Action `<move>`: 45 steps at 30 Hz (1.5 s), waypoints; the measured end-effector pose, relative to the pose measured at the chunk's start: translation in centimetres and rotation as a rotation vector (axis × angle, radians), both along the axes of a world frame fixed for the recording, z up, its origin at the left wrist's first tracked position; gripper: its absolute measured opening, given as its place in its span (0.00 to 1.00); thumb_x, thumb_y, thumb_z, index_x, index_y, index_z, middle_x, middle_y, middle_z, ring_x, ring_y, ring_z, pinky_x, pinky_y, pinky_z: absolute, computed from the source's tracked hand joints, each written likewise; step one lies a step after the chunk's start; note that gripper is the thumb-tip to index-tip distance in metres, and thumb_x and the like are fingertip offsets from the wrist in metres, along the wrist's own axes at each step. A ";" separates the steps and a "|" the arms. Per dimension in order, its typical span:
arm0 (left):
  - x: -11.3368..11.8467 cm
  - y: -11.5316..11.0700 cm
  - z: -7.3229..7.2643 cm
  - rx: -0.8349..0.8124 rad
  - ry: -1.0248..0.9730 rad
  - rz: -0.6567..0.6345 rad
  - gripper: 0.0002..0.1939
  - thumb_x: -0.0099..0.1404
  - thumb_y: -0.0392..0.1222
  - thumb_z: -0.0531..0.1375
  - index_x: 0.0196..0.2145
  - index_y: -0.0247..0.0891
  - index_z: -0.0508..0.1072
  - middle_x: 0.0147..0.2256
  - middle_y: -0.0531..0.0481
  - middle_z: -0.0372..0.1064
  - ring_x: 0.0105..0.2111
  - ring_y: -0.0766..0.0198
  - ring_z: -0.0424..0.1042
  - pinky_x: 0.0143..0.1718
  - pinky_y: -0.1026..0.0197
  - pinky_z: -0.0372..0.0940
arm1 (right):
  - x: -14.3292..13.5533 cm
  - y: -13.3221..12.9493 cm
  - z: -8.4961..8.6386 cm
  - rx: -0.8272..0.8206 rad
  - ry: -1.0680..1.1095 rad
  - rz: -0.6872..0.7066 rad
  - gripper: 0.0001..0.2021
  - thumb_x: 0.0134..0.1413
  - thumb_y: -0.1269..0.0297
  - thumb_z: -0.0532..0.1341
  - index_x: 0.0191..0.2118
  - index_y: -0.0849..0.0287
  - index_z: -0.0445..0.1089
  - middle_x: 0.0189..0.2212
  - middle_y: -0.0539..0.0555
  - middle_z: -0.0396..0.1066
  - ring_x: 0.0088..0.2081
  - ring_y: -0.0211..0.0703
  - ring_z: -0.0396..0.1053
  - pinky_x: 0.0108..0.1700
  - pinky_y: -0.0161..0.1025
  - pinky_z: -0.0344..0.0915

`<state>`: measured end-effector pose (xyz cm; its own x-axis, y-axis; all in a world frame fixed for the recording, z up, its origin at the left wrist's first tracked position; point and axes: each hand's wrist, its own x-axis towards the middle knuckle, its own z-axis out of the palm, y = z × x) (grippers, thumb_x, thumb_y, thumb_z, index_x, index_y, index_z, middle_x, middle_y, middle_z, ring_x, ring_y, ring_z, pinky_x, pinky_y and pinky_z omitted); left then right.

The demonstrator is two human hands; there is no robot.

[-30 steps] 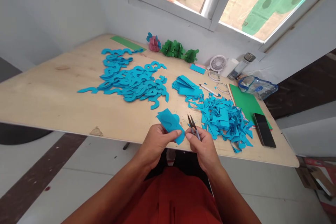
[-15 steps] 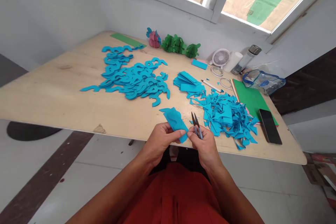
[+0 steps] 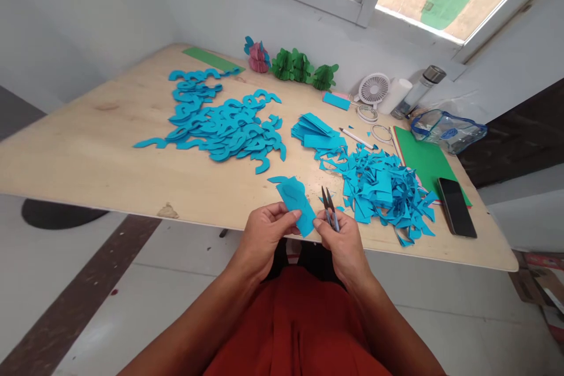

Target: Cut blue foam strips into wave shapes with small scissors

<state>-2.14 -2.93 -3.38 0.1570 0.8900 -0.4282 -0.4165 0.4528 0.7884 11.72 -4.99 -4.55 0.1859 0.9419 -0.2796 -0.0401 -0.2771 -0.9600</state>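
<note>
Between the thumb and fingers of my left hand (image 3: 271,232) is a blue paper strip (image 3: 296,197) with a curved line drawn on it. My right hand (image 3: 341,238) grips small thread snips (image 3: 330,211), their dark blades pointing away from me and parted. Its thumb and fingertip meet the strip's lower right corner. Just beyond the strip, a cut blue paper piece (image 3: 277,179) lies on the table. Right of the snips spreads a heap of blue paper scraps (image 3: 381,188). Behind it rests a stack of blue strips (image 3: 317,132).
Wavy blue cutouts (image 3: 229,129) pile up on the table (image 3: 88,147) at left. Along the wall stand green paper shapes (image 3: 293,64), a pink one (image 3: 258,59), a small fan (image 3: 373,90) and a bottle (image 3: 420,91). A phone (image 3: 457,208) lies near the right edge.
My left thumb has shifted slightly up and left on the strip, showing more of its lower end. The right hand still holds the snips in nearly the same place. The view has tilted slightly.
</note>
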 end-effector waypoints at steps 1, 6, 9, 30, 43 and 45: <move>-0.1 0.0 0.0 0.005 0.006 -0.002 0.09 0.49 0.41 0.70 0.27 0.33 0.79 0.25 0.48 0.76 0.25 0.63 0.71 0.30 0.61 0.66 | 0.2 0.0 0.1 -0.001 0.006 0.031 0.10 0.45 0.60 0.65 0.26 0.59 0.66 0.18 0.43 0.50 0.20 0.32 0.41 0.20 0.34 0.38; -0.9 0.4 0.1 0.043 0.065 -0.013 0.11 0.48 0.44 0.70 0.28 0.33 0.80 0.27 0.45 0.77 0.28 0.59 0.73 0.36 0.57 0.68 | 1.6 -0.1 0.6 0.021 0.089 0.230 0.20 0.53 0.46 0.60 0.29 0.61 0.70 0.16 0.42 0.48 0.19 0.32 0.40 0.20 0.35 0.37; -1.1 0.5 0.3 0.060 0.080 -0.028 0.11 0.48 0.44 0.70 0.27 0.34 0.79 0.27 0.46 0.77 0.29 0.59 0.72 0.35 0.57 0.68 | 2.2 -0.3 0.5 -0.009 0.080 0.260 0.24 0.54 0.42 0.58 0.28 0.63 0.71 0.14 0.42 0.49 0.17 0.32 0.40 0.20 0.35 0.36; -1.3 0.0 0.5 0.040 0.017 -0.087 0.08 0.51 0.43 0.68 0.25 0.35 0.77 0.24 0.49 0.74 0.24 0.64 0.69 0.29 0.62 0.64 | 2.5 0.4 1.0 0.045 0.050 0.261 0.22 0.54 0.45 0.60 0.29 0.62 0.72 0.14 0.42 0.47 0.18 0.32 0.41 0.20 0.36 0.37; -1.0 -0.3 0.7 0.021 0.064 -0.156 0.08 0.49 0.42 0.68 0.26 0.35 0.77 0.22 0.50 0.73 0.21 0.67 0.66 0.26 0.64 0.63 | -0.1 2.9 2.8 0.033 0.056 0.207 0.12 0.41 0.57 0.68 0.23 0.60 0.69 0.16 0.42 0.49 0.19 0.31 0.40 0.21 0.35 0.38; -1.0 -0.3 0.6 0.023 0.086 -0.167 0.08 0.50 0.42 0.67 0.26 0.35 0.76 0.20 0.51 0.72 0.21 0.67 0.66 0.26 0.64 0.62 | -0.1 3.0 2.7 0.023 0.067 0.200 0.12 0.40 0.57 0.69 0.23 0.60 0.68 0.16 0.42 0.49 0.19 0.30 0.40 0.20 0.34 0.37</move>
<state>-3.17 -3.20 -2.73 0.2674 0.8642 -0.4262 -0.2674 0.4915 0.8288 11.65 -2.00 -1.81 -0.0236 0.9644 -0.2635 -0.0501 -0.2644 -0.9631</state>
